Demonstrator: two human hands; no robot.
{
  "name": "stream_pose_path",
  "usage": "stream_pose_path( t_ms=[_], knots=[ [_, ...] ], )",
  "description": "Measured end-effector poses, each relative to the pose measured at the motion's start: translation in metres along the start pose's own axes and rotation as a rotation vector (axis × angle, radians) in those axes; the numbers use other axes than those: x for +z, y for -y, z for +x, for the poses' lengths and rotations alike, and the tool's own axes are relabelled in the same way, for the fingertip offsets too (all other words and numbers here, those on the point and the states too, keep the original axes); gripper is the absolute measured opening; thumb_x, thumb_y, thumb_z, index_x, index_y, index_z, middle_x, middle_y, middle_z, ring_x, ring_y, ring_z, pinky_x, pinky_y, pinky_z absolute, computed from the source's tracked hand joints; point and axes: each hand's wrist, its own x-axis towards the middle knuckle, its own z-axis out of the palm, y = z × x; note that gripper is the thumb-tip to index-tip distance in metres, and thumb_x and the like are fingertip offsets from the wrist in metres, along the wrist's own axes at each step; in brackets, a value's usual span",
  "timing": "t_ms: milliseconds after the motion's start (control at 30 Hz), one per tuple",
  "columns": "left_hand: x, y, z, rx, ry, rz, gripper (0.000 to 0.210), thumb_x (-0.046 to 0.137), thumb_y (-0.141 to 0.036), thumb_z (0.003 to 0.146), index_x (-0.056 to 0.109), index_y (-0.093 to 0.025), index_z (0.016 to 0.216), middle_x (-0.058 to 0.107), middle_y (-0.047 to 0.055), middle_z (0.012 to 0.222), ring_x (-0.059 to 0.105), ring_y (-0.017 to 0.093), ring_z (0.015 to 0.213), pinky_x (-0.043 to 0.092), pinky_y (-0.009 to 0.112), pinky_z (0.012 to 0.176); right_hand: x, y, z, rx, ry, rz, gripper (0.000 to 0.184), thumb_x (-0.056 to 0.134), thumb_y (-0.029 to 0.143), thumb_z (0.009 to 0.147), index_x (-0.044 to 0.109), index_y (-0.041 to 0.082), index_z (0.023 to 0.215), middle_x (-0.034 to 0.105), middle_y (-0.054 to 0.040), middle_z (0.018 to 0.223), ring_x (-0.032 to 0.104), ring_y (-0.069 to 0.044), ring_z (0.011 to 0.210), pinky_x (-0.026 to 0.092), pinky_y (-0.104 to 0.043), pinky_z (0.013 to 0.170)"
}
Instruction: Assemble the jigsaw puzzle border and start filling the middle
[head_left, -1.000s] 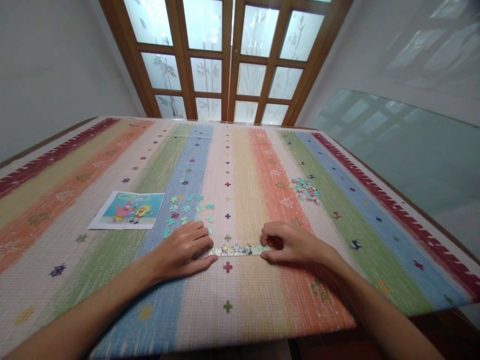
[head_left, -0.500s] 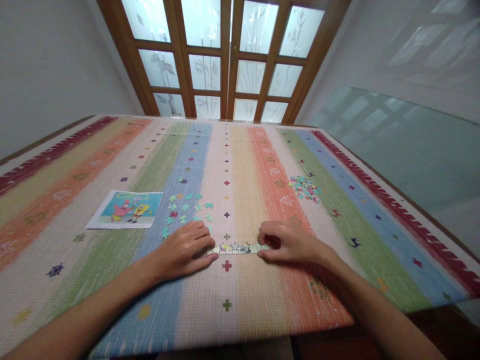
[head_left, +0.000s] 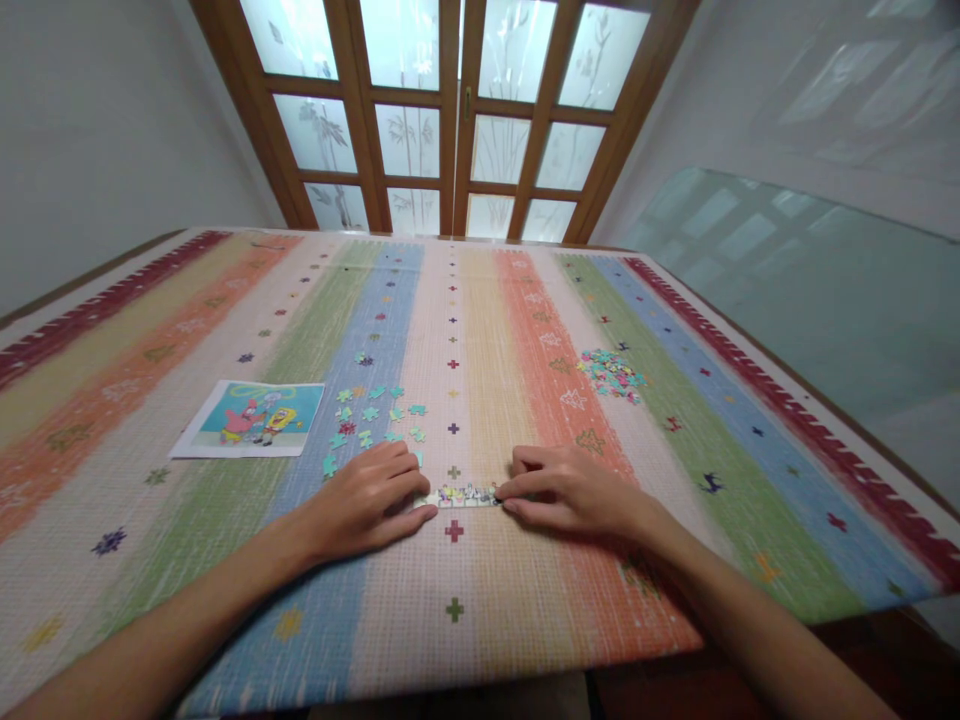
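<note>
A narrow strip of joined jigsaw pieces (head_left: 466,496) lies flat across the tablecloth near the front of the table. My left hand (head_left: 373,497) has its fingers curled, and thumb and fingertips close on the strip's left end. From the other side, my right hand (head_left: 568,490) pinches the strip farther in along its right part, with bent fingers and thumb close together. Both ends of the strip are hidden under my hands. Just beyond my left hand, loose green jigsaw pieces (head_left: 371,412) are spread out, some partly behind its knuckles.
To the left is a printed cartoon picture (head_left: 259,415) on white paper. A heap of mixed jigsaw pieces (head_left: 611,374) sits at the right, farther back. The striped tablecloth (head_left: 450,570) covers the table, with wooden glazed doors (head_left: 454,130) behind.
My right hand has slid left along the strip, so its fingertips are closer to my left hand and cover more of the right part. My left hand stays in place.
</note>
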Motion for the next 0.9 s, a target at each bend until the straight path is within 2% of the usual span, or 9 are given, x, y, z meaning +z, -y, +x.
stream_pose_path(
  t_ms=[267, 567, 767, 900],
  knots=[
    [0.000, -0.001, 0.001, -0.009, 0.005, -0.024, 0.018, 0.056, -0.028, 0.105, 0.063, -0.019, 0.091, 0.061, 0.002, 0.080, 0.052, 0.017, 0.075, 0.043, 0.031, 0.072, 0.002, 0.001, 0.001, -0.019, 0.020, -0.064, 0.030, 0.053, 0.016, 0.097, 0.077, 0.023, 0.113, 0.062, -0.0046, 0.091, 0.055, -0.016, 0.078, 0.039, -0.029, 0.071],
    [-0.001, -0.001, 0.002, -0.001, 0.004, -0.019, 0.016, 0.056, -0.029, 0.105, 0.063, -0.019, 0.095, 0.062, 0.002, 0.081, 0.053, 0.017, 0.076, 0.044, 0.032, 0.072, -0.002, 0.001, 0.001, 0.008, -0.016, 0.065, 0.027, 0.055, 0.015, 0.092, 0.073, 0.020, 0.111, 0.063, -0.0038, 0.089, 0.057, -0.015, 0.077, 0.043, -0.029, 0.072],
    [-0.006, 0.001, 0.000, -0.011, -0.010, -0.003, 0.011, 0.061, -0.030, 0.101, 0.063, -0.020, 0.097, 0.063, 0.002, 0.083, 0.054, 0.019, 0.078, 0.044, 0.033, 0.073, -0.013, -0.007, -0.006, 0.060, -0.044, 0.028, 0.006, 0.065, 0.020, 0.083, 0.067, 0.019, 0.089, 0.059, -0.0027, 0.084, 0.054, -0.016, 0.074, 0.039, -0.030, 0.068],
    [-0.008, 0.001, -0.002, -0.037, 0.005, -0.005, 0.009, 0.059, -0.027, 0.098, 0.063, -0.020, 0.094, 0.063, 0.003, 0.083, 0.054, 0.019, 0.079, 0.044, 0.035, 0.074, -0.015, -0.013, -0.008, 0.069, -0.025, 0.008, 0.006, 0.067, 0.021, 0.079, 0.064, 0.019, 0.084, 0.057, -0.0019, 0.081, 0.052, -0.016, 0.075, 0.037, -0.030, 0.068]
  ],
)
